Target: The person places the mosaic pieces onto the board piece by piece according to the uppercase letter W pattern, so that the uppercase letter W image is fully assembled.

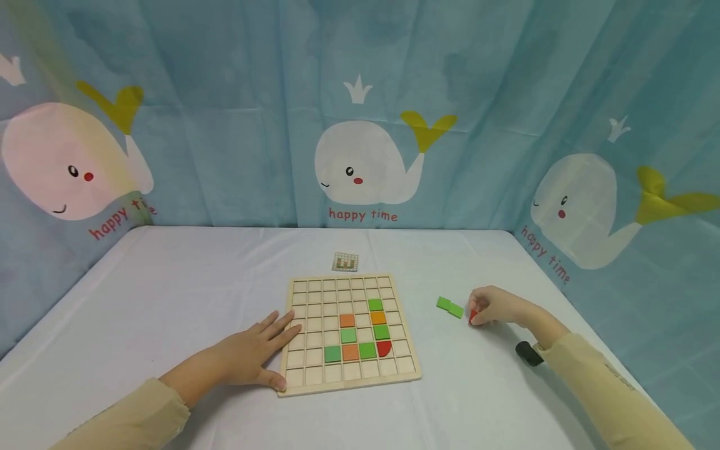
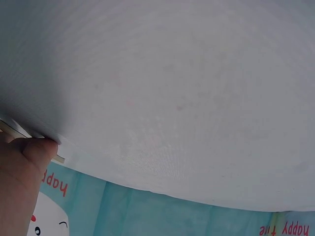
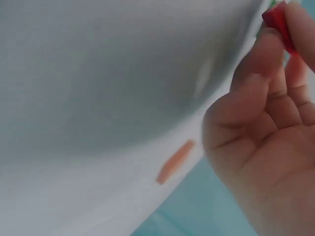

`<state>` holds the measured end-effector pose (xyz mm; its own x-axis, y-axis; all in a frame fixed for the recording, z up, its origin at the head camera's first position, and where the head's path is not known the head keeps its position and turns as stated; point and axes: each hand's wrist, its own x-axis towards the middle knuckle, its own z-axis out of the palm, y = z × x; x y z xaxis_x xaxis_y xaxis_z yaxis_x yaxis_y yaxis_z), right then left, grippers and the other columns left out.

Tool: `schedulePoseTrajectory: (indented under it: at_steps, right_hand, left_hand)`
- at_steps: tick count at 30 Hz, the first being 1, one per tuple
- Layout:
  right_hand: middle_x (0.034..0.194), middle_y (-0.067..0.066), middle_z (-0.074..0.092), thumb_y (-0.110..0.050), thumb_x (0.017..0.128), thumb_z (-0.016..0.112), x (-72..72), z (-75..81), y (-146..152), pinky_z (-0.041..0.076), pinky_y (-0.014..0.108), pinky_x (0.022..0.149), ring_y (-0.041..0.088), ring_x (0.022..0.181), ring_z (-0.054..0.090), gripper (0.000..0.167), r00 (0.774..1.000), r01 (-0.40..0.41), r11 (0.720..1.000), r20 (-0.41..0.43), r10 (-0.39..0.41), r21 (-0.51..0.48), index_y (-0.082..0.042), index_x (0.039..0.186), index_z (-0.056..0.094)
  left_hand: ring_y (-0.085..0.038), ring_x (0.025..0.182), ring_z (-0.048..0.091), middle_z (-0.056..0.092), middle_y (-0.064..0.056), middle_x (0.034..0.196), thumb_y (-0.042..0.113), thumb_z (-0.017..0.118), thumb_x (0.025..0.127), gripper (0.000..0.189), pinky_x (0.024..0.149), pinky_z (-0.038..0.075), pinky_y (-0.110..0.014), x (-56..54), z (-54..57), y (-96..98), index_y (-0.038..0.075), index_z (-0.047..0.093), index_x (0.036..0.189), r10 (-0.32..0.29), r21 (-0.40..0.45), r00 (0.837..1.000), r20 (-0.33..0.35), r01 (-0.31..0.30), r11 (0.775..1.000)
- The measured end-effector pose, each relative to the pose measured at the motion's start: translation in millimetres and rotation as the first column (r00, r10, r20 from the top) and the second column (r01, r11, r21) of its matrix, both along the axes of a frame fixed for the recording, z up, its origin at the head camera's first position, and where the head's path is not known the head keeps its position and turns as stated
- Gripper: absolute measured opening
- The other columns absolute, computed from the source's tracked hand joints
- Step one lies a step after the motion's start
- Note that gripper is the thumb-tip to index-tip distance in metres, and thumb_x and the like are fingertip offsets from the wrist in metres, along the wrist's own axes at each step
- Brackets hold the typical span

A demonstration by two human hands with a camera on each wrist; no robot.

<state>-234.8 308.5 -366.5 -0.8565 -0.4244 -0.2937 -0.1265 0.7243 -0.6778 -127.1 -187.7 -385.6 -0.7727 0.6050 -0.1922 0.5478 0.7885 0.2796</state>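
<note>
My left hand (image 1: 244,353) lies with fingers spread at the left edge of a wooden grid board (image 1: 315,375), its fingertips and thumb on the rim. Off to the board's right, my right hand (image 1: 495,306) pinches a small red piece (image 3: 278,27) between thumb and fingers. Two green tiles (image 1: 450,307) lie just left of that hand, corners meeting. Several green and orange tiles sit in the board's squares, among them a light green tile (image 1: 348,335) and an orange tile (image 1: 347,320). A red quarter-round tile (image 1: 384,349) fills a square near the lower right.
A small card with a grid pattern (image 1: 345,262) lies behind the board. In the right wrist view an orange piece (image 3: 175,162) rests on the white tabletop. A black object (image 1: 529,354) shows beside the right wrist. Blue whale-print curtains (image 1: 242,162) stand around the table.
</note>
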Motion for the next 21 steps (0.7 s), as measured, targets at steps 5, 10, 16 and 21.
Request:
schedulePoseTrajectory:
  at_steps: [5,10,16,21]
  right_hand:
    - [0.072,0.002,0.052,-0.003,0.088,0.068,3.9,11.2,-6,0.043,0.029,0.062,0.018,0.066,0.049,0.02,0.999,0.003,0.995,0.04,0.001,-0.103,0.005,0.102,0.057]
    - [0.087,0.01,0.061,-0.005,0.092,0.063,8.4,20.3,-14,0.05,0.033,0.071,0.021,0.075,0.056,0.033,0.999,-0.005,0.989,0.041,0.011,-0.147,0.007,0.122,0.058]
    - [0.098,0.015,0.065,-0.006,0.094,0.061,10.5,27.4,-24,0.053,0.033,0.076,0.021,0.08,0.061,0.029,0.998,0.011,0.983,0.064,0.001,-0.185,0.009,0.119,0.062]
    - [0.092,0.01,0.064,-0.005,0.095,0.059,10.5,29.8,-33,0.054,0.033,0.075,0.02,0.077,0.061,0.025,0.997,0.001,0.976,0.075,0.016,-0.219,0.013,0.114,0.059]
  left_hand:
    - [-0.048,0.141,0.017,0.012,-0.019,0.16,0.071,0.058,0.077,0.104,0.094,0.04,-0.064,0.4,0.2,1.1,0.006,0.027,0.153,0.009,-0.005,1.0,0.006,-0.009,1.0]
    - [-0.048,0.141,0.017,0.013,-0.018,0.16,0.071,0.058,0.076,0.104,0.094,0.04,-0.064,1.1,0.5,1.2,0.006,0.028,0.152,0.016,-0.006,1.0,0.002,-0.016,1.0]
    - [-0.048,0.141,0.018,0.013,-0.019,0.16,0.071,0.058,0.076,0.104,0.093,0.04,-0.064,1.5,0.5,1.2,0.006,0.028,0.152,0.019,-0.005,1.0,-0.002,-0.019,1.0]
    - [-0.048,0.141,0.017,0.012,-0.018,0.16,0.071,0.058,0.076,0.105,0.094,0.039,-0.065,1.0,0.5,1.5,0.006,0.028,0.153,0.023,-0.007,1.0,0.003,-0.023,1.0]
